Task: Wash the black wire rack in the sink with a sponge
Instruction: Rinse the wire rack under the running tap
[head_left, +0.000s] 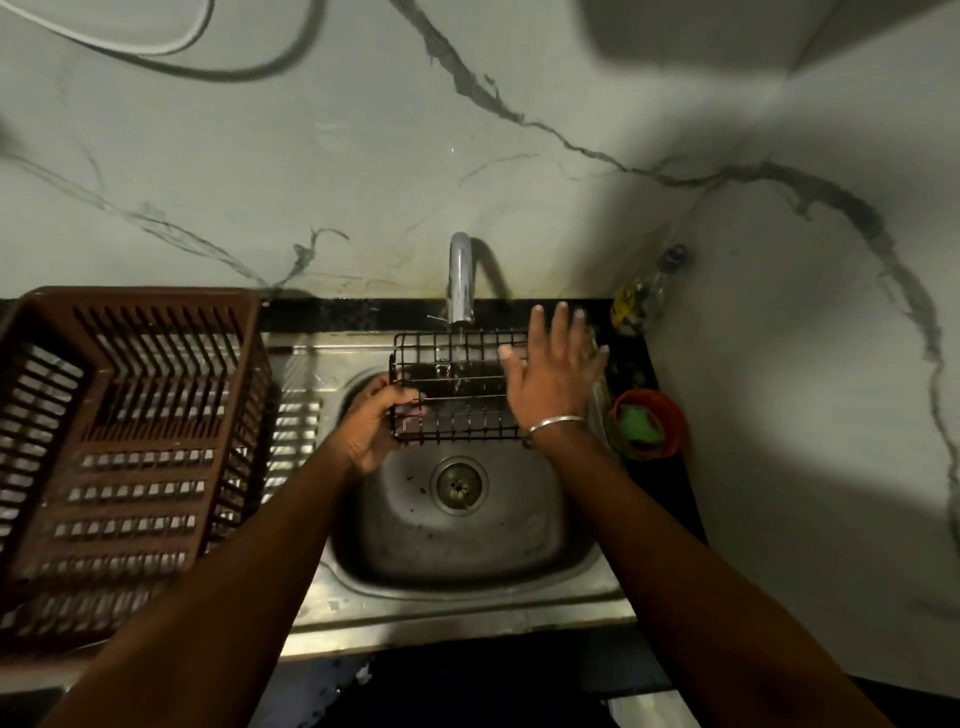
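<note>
The black wire rack (457, 384) hangs over the steel sink (519, 540), right under the tap (460, 280), with a thin stream of water falling on it. My left hand (376, 423) grips the rack's left end with curled fingers. My right hand (553, 371) lies flat against the rack's right end, fingers straight and spread. The green sponge (638, 420) sits in a small red bowl (670, 415) on the counter to the right of the sink, apart from both hands.
A brown plastic dish basket (130, 441) stands on the drainboard to the left. A bottle (644, 296) stands in the back right corner by the marble wall. The sink drain (459, 486) is below the rack.
</note>
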